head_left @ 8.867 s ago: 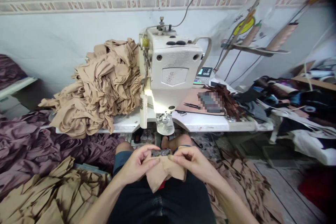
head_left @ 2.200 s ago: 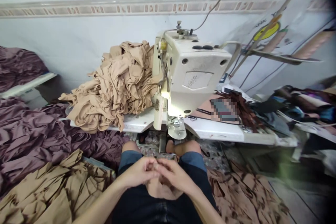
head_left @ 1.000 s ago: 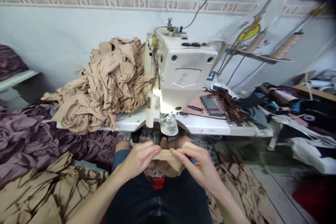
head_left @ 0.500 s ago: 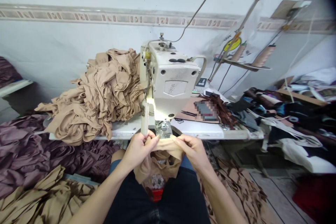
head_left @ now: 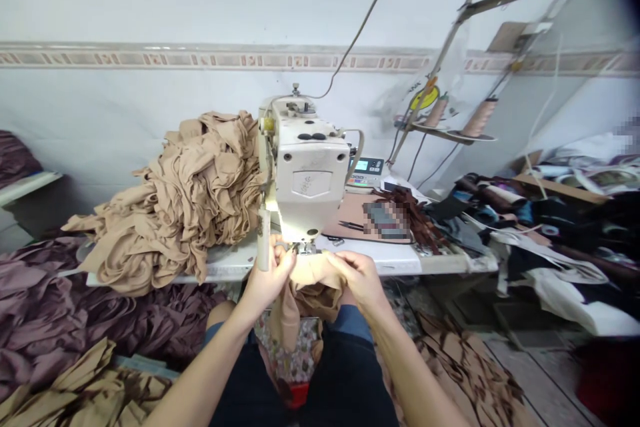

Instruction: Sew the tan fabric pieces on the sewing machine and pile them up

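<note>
A small tan fabric piece (head_left: 305,280) is stretched between both my hands, right at the needle area of the white sewing machine (head_left: 304,170). My left hand (head_left: 269,277) pinches the piece's left edge. On its right edge my right hand (head_left: 357,275) grips with fingers closed. The rest of the piece hangs down over my lap, above a patterned cloth (head_left: 295,360).
A big heap of tan fabric (head_left: 185,190) lies on the machine table (head_left: 220,265) to the left. Purple fabric (head_left: 60,307) and more tan fabric cover the floor at left. Scissors (head_left: 350,225), dark scraps and thread cones (head_left: 477,117) stand to the right.
Both hands have lifted the tan piece from my lap up and forward to the machine's presser foot. The view has tilted upward.
</note>
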Motion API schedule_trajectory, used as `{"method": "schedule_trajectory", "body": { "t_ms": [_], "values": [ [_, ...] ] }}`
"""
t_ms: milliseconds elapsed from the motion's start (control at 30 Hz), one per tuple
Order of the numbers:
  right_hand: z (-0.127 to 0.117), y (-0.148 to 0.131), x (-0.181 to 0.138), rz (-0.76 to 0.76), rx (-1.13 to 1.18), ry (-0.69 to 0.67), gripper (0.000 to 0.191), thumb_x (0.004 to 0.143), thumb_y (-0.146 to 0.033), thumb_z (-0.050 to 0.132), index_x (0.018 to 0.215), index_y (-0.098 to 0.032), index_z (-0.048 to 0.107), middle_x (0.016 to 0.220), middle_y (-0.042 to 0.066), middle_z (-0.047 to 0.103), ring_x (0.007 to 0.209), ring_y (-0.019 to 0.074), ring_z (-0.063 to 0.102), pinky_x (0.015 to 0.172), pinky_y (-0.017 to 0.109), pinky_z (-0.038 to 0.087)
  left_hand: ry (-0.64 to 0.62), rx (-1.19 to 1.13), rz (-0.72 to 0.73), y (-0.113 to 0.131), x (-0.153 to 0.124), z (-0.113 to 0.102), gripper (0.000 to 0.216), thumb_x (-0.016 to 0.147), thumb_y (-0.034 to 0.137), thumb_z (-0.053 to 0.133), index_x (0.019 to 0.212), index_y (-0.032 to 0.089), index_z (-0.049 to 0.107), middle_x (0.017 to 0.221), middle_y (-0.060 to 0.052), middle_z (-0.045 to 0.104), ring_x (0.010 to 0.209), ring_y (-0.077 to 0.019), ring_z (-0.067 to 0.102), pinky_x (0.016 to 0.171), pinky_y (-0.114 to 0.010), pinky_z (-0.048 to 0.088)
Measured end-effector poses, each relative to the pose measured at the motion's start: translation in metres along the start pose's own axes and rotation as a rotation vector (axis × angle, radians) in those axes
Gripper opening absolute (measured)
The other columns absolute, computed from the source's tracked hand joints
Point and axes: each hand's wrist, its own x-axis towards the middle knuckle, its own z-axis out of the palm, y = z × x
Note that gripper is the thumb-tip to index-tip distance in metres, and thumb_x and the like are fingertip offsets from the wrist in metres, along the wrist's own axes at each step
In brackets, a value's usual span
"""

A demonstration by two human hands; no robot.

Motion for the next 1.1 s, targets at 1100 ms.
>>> {"method": "schedule_trajectory", "body": {
  "t_ms": [1100],
  "values": [
    [0.061, 0.039, -0.083, 0.171, 0.277, -0.246, 0.056, 0.087, -0.072, 0.081, 0.081, -0.019, 0.064, 0.062, -0.006, 0.051, 0.052, 0.0095, 0.044, 0.05, 0.023, 0.034, -0.253, -0.15, -0.393, -0.046, -0.095, -0.049, 0.062, 0.084, 0.077, 0.077, 0.08, 0.015, 0.072, 0.059, 0.004, 0.052, 0.05, -0.0093, 0.038, 0.048, -0.02, 0.03]
  ]
}}
